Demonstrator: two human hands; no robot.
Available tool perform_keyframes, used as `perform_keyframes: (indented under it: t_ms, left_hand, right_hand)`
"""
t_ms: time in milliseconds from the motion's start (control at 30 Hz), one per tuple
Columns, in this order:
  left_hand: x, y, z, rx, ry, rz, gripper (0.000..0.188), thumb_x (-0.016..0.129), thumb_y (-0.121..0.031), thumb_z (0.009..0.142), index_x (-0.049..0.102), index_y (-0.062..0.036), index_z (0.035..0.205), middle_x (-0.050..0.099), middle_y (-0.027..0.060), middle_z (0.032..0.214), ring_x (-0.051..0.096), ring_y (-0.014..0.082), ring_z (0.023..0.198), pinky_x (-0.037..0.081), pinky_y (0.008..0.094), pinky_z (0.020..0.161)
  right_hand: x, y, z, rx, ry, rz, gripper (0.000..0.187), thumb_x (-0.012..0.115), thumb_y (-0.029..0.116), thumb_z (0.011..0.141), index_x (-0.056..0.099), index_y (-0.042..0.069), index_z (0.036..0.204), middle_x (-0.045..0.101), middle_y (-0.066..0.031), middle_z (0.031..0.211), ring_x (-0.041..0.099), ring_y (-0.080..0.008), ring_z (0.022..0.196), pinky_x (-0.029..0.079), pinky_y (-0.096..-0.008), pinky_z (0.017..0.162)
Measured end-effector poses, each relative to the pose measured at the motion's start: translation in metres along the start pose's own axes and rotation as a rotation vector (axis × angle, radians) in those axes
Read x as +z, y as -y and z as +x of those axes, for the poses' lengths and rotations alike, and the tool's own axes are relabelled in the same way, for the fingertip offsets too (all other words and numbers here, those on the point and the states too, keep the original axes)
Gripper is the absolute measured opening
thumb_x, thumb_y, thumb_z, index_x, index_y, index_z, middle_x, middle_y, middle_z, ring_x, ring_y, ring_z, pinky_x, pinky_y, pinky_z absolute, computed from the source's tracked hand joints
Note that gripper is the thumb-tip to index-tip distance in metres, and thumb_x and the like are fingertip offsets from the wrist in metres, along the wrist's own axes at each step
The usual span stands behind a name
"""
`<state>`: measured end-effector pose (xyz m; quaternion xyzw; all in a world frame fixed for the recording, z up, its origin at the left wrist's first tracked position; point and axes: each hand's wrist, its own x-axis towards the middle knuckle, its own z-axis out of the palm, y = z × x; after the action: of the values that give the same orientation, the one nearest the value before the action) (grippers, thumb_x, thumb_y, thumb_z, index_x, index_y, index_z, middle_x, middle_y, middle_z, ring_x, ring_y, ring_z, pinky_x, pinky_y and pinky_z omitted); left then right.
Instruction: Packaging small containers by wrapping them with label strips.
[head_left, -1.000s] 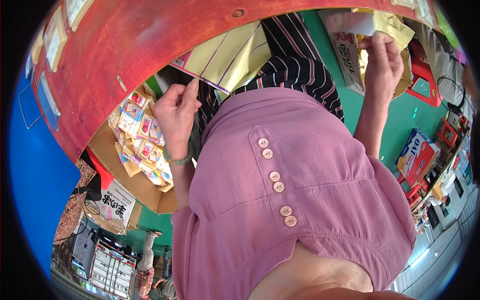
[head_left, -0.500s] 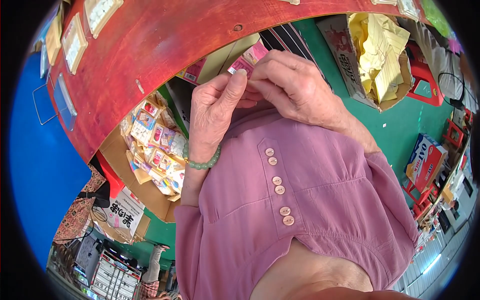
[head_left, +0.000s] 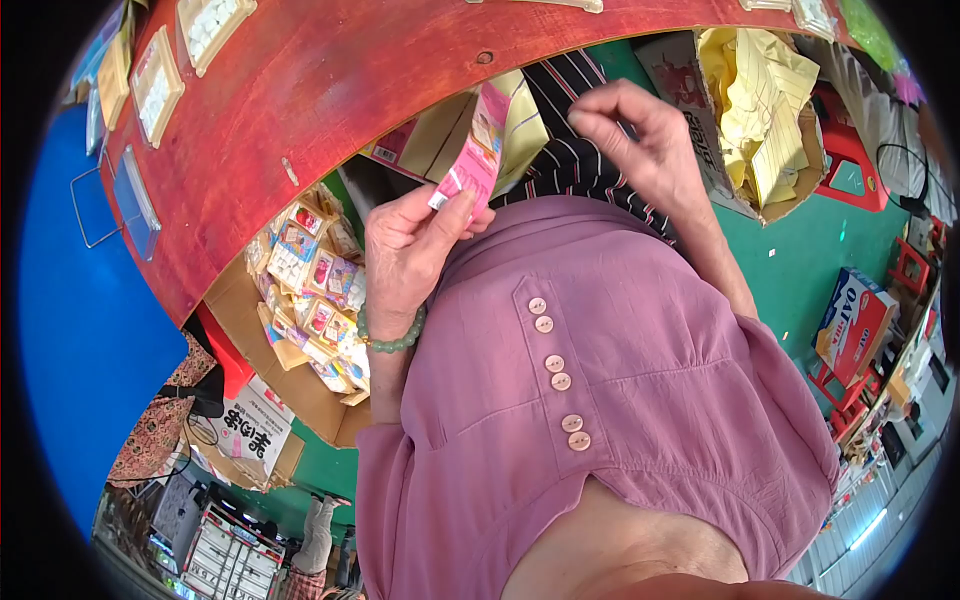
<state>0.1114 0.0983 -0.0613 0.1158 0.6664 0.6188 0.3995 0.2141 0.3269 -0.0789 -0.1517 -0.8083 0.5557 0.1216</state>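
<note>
My left hand [head_left: 410, 235] pinches the lower end of a pink printed card [head_left: 478, 155] between thumb and fingers. The card stands tilted above my lap, long and narrow, with a coloured picture near its top. Away to the right, my right hand [head_left: 645, 140] is raised with thumb and forefinger tips drawn together and the other fingers curled. Whether anything small is in that pinch cannot be made out. Behind the card, a cardboard box [head_left: 525, 110] rests at my lap, with another pink printed piece [head_left: 392, 145] at its left, partly under the table edge.
A red wooden table [head_left: 330, 75] curves across the front, carrying shallow trays of small white pieces [head_left: 157, 88]. At my left stands a carton [head_left: 335, 425] of packaged sets [head_left: 320, 290]. On the green floor at right are a box of yellow paper [head_left: 755, 110] and a red stool [head_left: 850, 160].
My hands have moved apart: the right has let go of the pink card and drawn away to the right. The left keeps the card, which now shows nearly full length.
</note>
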Motion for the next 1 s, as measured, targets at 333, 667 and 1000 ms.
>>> perform_keyframes:
  t_ms: [333,667,1000]
  left_hand:
    - [-0.012,-0.006,-0.008,0.052,0.239,-0.023,0.017,0.060,-0.007,0.090,0.068,0.0061,0.095,0.069,0.0106,0.080,0.065,0.0119,0.075,0.052,0.0238,0.071]
    - [-0.015,-0.014,-0.003,0.142,0.198,0.179,0.015,0.066,-0.011,0.086,0.069,0.0037,0.082,0.067,0.0074,0.073,0.059,0.0096,0.067,0.045,0.0224,0.064]
    - [0.007,-0.100,0.051,0.407,-0.085,0.363,0.017,0.074,-0.011,0.078,0.070,0.0018,0.088,0.064,0.0004,0.072,0.053,0.0037,0.065,0.039,0.0192,0.057]
  right_hand:
    - [-0.001,-0.055,0.012,0.465,0.189,0.452,0.050,0.061,0.039,0.090,0.058,-0.001,0.120,0.064,-0.0056,0.103,0.058,-0.0094,0.093,0.046,-0.0233,0.078]
    - [-0.032,-0.022,0.001,0.367,0.145,0.589,0.008,0.065,0.008,0.086,0.065,0.000,0.090,0.067,-0.0046,0.082,0.062,-0.0095,0.076,0.050,-0.0239,0.072]
    - [-0.056,0.033,0.035,0.061,-0.183,0.612,0.005,0.064,-0.001,0.085,0.064,0.000,0.090,0.064,-0.0024,0.077,0.056,-0.0066,0.068,0.044,-0.0192,0.062]
